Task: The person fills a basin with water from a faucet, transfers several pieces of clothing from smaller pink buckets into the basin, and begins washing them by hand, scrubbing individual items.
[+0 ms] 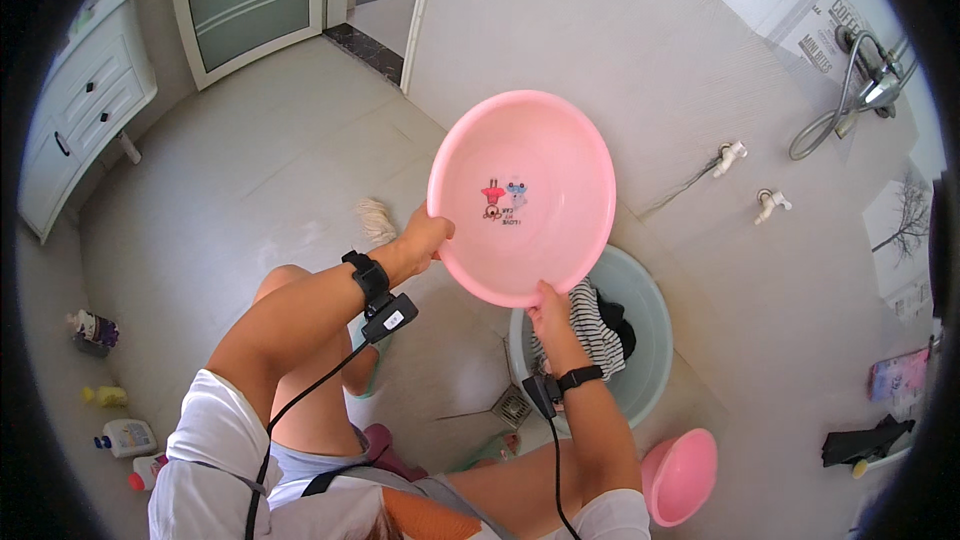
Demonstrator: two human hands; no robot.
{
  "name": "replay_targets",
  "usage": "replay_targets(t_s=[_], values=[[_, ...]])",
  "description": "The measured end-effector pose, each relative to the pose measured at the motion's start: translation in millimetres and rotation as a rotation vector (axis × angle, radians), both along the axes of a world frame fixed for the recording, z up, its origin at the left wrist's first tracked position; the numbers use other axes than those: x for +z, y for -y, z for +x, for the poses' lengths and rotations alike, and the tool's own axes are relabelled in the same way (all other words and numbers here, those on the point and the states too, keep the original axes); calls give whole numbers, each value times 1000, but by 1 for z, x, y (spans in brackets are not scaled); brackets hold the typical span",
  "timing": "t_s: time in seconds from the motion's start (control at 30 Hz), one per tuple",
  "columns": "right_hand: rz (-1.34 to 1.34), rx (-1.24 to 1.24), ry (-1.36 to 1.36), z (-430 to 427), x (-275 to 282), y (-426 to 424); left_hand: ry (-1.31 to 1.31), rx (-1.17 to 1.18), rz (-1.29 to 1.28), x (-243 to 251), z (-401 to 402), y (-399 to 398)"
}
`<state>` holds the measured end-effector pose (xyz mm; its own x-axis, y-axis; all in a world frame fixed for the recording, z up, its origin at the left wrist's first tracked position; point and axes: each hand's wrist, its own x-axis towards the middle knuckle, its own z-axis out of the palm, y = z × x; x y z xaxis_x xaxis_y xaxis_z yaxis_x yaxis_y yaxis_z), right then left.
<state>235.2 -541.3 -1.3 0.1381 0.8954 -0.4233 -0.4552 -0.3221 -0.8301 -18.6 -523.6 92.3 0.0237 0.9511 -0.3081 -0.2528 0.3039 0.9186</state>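
Observation:
A round pink plastic basin point(555, 165) with a small cartoon print inside is held up in the middle of the view. My left hand point(426, 238) grips its rim at the lower left, thumb over the edge. On the bottom rim, my right hand point(550, 309) has hold as well. Below and to the right, a larger light blue tub point(651, 360) stands on the floor, partly hidden by the basin and my right arm. In it lie a black-and-white striped cloth point(596, 330) and some black cloth point(619, 326).
A smaller pink bucket point(679, 478) stands right of my leg. A floor drain point(512, 406) lies beside the tub. Two white taps point(730, 157) and a shower hose point(836, 116) are on the wall. Bottles point(129, 438) line the left wall. A mop head point(375, 220) lies beyond my left arm.

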Motion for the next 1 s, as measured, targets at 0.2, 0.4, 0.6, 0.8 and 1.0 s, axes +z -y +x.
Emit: replay_targets(t_s=[0.2, 0.4, 0.6, 0.8, 1.0], values=[[-31, -78, 25, -21, 13, -6, 361, 49, -100, -56, -22, 6], [-49, -80, -351, -85, -39, 15, 730, 235, -128, -115, 10, 37], [481, 180, 482, -123, -90, 83, 857, 539, -111, -202, 6, 81], [-1, -112, -523, -166, -123, 100, 961, 609, -246, -259, -7, 112], [11, -154, -563, -179, -148, 100, 972, 399, -255, -272, -17, 117]])
